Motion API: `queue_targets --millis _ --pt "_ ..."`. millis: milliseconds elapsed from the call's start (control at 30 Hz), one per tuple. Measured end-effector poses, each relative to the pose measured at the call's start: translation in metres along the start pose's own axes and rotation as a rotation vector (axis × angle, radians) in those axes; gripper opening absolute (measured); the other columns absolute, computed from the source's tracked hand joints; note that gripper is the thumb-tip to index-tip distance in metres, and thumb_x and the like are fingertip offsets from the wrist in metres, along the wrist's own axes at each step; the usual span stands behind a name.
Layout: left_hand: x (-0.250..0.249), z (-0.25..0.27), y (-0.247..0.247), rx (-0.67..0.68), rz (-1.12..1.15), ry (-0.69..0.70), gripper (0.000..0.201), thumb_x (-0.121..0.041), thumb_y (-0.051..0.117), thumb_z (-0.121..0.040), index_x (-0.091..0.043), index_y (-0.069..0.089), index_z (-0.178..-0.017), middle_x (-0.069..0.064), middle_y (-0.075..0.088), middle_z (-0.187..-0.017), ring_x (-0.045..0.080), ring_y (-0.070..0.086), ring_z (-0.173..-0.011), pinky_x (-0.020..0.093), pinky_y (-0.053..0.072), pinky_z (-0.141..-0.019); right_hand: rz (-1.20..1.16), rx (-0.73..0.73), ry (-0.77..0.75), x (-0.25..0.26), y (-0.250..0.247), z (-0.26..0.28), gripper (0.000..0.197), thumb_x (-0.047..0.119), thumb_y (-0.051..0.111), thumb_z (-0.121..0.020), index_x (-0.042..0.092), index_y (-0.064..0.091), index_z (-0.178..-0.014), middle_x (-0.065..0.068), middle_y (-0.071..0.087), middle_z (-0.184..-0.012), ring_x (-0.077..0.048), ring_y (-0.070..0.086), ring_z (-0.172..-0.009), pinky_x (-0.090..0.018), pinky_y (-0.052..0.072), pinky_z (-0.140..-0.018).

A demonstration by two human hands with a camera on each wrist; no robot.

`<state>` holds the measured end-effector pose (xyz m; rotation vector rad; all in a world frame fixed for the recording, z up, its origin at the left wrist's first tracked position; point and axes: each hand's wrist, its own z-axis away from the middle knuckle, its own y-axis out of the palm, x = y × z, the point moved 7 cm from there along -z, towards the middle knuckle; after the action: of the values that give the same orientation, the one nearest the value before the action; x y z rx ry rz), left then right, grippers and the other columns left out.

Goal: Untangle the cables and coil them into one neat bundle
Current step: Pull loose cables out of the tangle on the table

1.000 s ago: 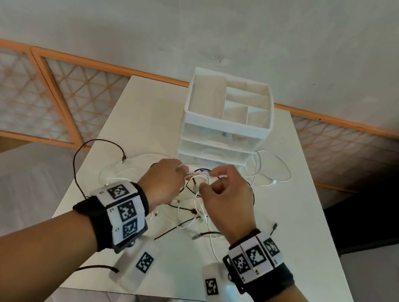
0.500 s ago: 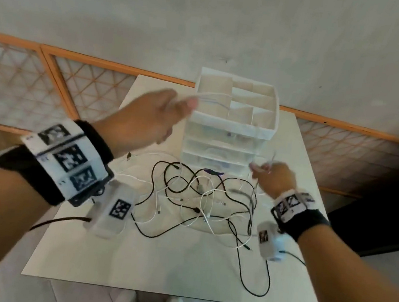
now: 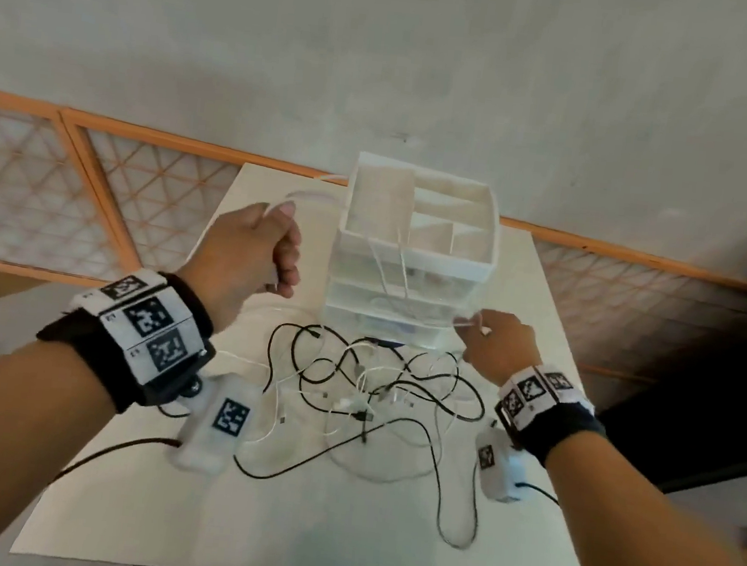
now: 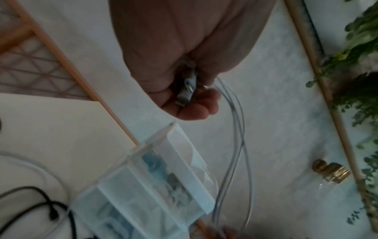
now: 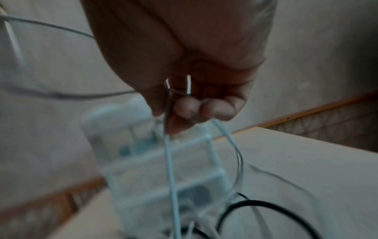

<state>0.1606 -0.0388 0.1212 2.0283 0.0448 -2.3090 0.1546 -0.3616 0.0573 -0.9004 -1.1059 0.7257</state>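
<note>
Since half a second ago, left hand [image 3: 252, 255] drawn nearer, fingers curled round white cable [image 3: 394, 262]; right hand [image 3: 501, 342] pinching its other end beside organizer [image 3: 415, 259]; tangle [image 3: 374, 389] on bench [image 3: 289, 536]; freeing step; probably coiling next.

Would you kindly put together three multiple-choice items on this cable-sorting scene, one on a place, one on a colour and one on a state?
1. Where does the drawer organizer stand?
A. at the table's far side, beyond the cable tangle
B. on the floor
C. at the table's near edge

2. What colours are the cables in the tangle?
A. red and blue
B. black and white
C. all yellow

3. What is the left hand doing?
A. lying flat on the table
B. gripping a white cable raised above the table
C. opening a drawer

Answers:
1 A, the head view shows it behind the tangle.
2 B, only dark and pale strands show.
3 B, its fingers curl round the cable's plug.
</note>
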Motion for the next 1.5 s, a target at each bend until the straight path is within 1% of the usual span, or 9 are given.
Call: queue_targets --millis 67,200,467,667,833,1000,1133,1333,1500 --pt "-0.003 0.007 0.024 0.094 0.013 -0.031 0.03 -0.035 0.042 -0.105 -0.014 0.053 -0.085 0.006 0.073 -0.08 0.014 0.054 -0.047 0.029 0.051 -0.049 -0.18 0.002 -0.129 0.036 -0.016 0.006 0.019 0.033 0.058 -0.098 0.026 0.069 -0.085 -0.001 0.075 -0.078 -0.006 0.066 -0.052 -0.02 0.05 -0.051" --pt "0.005 0.024 0.087 0.293 0.045 -0.086 0.031 -0.032 0.04 -0.106 -0.012 0.049 -0.128 0.005 0.069 -0.117 0.013 0.054 -0.049 0.032 0.053 -0.054 -0.84 -0.017 -0.296 0.104 -0.068 0.029 0.016 0.023 0.06 -0.099 0.009 0.066 -0.095 -0.011 0.068 -0.067 -0.028 0.066 -0.051 -0.031 0.051 -0.047" --pt "0.094 0.034 0.103 0.564 -0.466 -0.112 0.029 -0.039 0.036 -0.105 -0.015 0.052 -0.11 0.008 0.067 -0.091 0.014 0.052 -0.047 0.028 0.041 -0.045 -1.388 -0.39 -0.44 0.102 -0.16 0.038 0.014 0.005 0.049 -0.1 0.004 0.054 -0.087 -0.022 0.054 -0.08 -0.035 0.062 -0.059 -0.041 0.06 -0.06" --pt "0.096 0.004 0.05 0.357 -0.477 -0.221 0.031 -0.039 0.037 -0.105 -0.014 0.05 -0.117 0.013 0.07 -0.103 0.02 0.058 -0.066 0.031 0.049 -0.055 -1.125 -0.524 -0.445 0.076 -0.138 0.033 0.003 0.018 0.054 -0.09 0.021 0.054 -0.091 -0.009 0.058 -0.089 -0.028 0.057 -0.077 -0.036 0.048 -0.07" --pt "0.083 0.013 0.049 0.519 -0.628 -0.195 0.044 -0.043 0.034 -0.105 -0.015 0.064 -0.09 0.001 0.07 -0.086 0.016 0.054 -0.081 0.028 0.045 -0.067 -0.947 -0.775 -0.574 0.087 -0.172 0.045 0.012 0.04 0.057 -0.095 0.028 0.054 -0.093 0.007 0.061 -0.083 -0.021 0.063 -0.079 -0.041 0.052 -0.073" --pt "0.024 0.003 0.06 0.299 -0.185 -0.11 0.046 -0.043 0.035 -0.104 -0.008 0.062 -0.118 0.002 0.059 -0.125 0.022 0.06 -0.109 0.034 0.058 -0.078 -1.205 -0.287 -0.483 0.113 -0.125 0.038 0.026 0.02 0.067 -0.091 0.002 0.055 -0.106 -0.015 0.064 -0.092 -0.029 0.063 -0.076 -0.034 0.057 -0.066" --pt "0.002 0.013 0.101 0.383 0.062 -0.116 0.035 -0.033 0.041 -0.105 -0.004 0.059 -0.11 0.006 0.052 -0.106 0.022 0.056 -0.083 0.032 0.055 -0.06 -1.286 -0.093 -0.534 0.15 -0.116 0.055 0.04 0.03 0.068 -0.079 0.002 0.058 -0.105 -0.02 0.065 -0.089 -0.039 0.067 -0.081 -0.045 0.057 -0.079" --pt "0.074 0.036 0.12 0.628 -0.188 -0.214 0.048 -0.047 0.032 -0.103 -0.009 0.052 -0.122 0.009 0.062 -0.107 0.019 0.057 -0.079 0.032 0.055 -0.062 -1.411 -0.379 -0.728 0.151 -0.193 0.057 0.01 0.012 0.059 -0.092 0.007 0.056 -0.1 -0.015 0.064 -0.087 -0.031 0.066 -0.076 -0.039 0.055 -0.075" --pt "0.076 0.029 0.099 0.609 -0.398 -0.162 0.052 -0.049 0.029 -0.103 -0.004 0.056 -0.101 0.016 0.064 -0.096 0.025 0.062 -0.082 0.044 0.057 -0.083 -1.259 -0.593 -0.6 0.103 -0.197 0.035 0.034 0.038 0.068 -0.082 0.012 0.057 -0.101 -0.008 0.063 -0.087 -0.023 0.061 -0.076 -0.03 0.052 -0.069"
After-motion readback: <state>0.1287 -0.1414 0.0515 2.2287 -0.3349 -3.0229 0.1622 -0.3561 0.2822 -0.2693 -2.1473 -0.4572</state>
